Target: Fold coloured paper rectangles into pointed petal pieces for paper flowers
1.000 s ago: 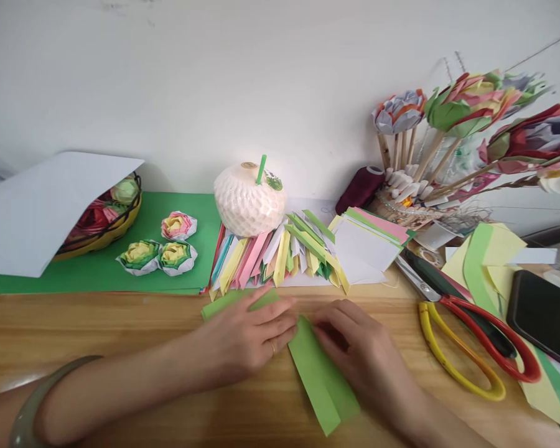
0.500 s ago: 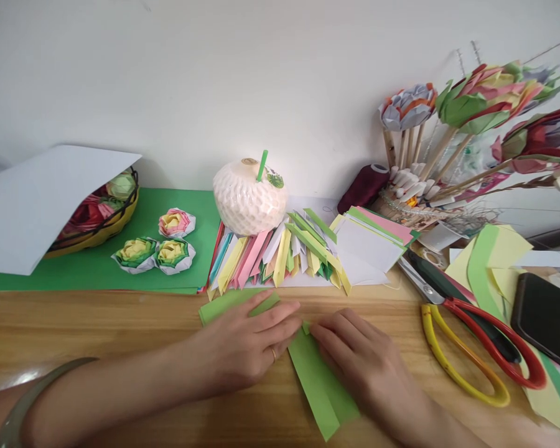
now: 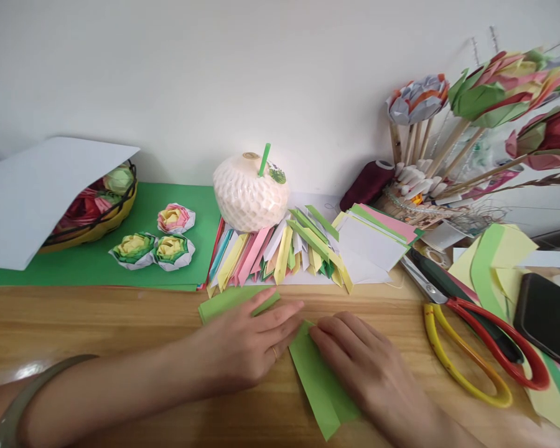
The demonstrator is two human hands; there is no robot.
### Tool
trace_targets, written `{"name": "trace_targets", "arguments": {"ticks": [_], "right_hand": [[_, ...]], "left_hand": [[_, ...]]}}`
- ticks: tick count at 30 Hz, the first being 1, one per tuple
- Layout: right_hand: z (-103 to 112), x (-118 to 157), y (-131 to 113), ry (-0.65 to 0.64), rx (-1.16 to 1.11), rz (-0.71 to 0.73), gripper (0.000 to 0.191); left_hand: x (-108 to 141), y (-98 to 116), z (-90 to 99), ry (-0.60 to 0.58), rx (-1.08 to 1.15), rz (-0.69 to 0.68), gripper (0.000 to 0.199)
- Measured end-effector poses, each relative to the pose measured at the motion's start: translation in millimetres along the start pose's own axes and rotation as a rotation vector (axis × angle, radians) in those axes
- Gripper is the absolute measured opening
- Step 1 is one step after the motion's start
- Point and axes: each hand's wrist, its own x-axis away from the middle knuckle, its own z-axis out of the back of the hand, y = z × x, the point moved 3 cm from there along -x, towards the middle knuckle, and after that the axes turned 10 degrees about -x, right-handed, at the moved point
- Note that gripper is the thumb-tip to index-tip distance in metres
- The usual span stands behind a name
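Note:
A green paper strip [image 3: 318,389] with a lengthwise crease lies slanted on the wooden table. My right hand [image 3: 361,367] is closed over its right side, fingertips pressed together at the strip's top end. From the left, my left hand [image 3: 256,336] reaches to that same end; its lower fingers curl at the strip's edge, while the upper fingers stretch out. The left thumb is hidden. Beneath and behind the left hand lies folded green paper [image 3: 214,306].
Scissors [image 3: 441,298] and a phone [image 3: 548,320] lie right, near paper scraps [image 3: 488,267]. Folded paper pieces [image 3: 284,249] spread before a white textured pot [image 3: 251,193]. Small paper flowers [image 3: 172,218] sit on green sheets [image 3: 88,270] beside a basket [image 3: 116,214]. Stemmed paper flowers [image 3: 417,99] stand back right.
The small flap at the strip's top end lies flatter under my right fingertips. Both hands stay nearly in place. The camera view has shifted slightly.

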Motion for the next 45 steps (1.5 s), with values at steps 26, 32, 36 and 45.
{"name": "trace_targets", "arguments": {"ticks": [26,32,36,45], "right_hand": [[0.6,1.1,15.1,-0.223,-0.187,-0.125,0.027],[14.2,5.6,24.4,-0.29,-0.267,-0.038,0.029],[24.0,8.5,25.9,-0.222,-0.337,-0.041,0.029],[12.3,7.7,13.0,-0.31,-0.558,-0.083,0.02]], "left_hand": [[-2.2,10.4,-3.0,0.026,-0.039,0.194,0.02],[-0.9,12.5,-1.8,0.015,-0.034,0.204,0.021],[-0.8,9.1,-3.0,0.038,-0.007,0.205,0.02],[-3.3,-2.5,4.8,0.102,0.009,0.187,0.028]]}}
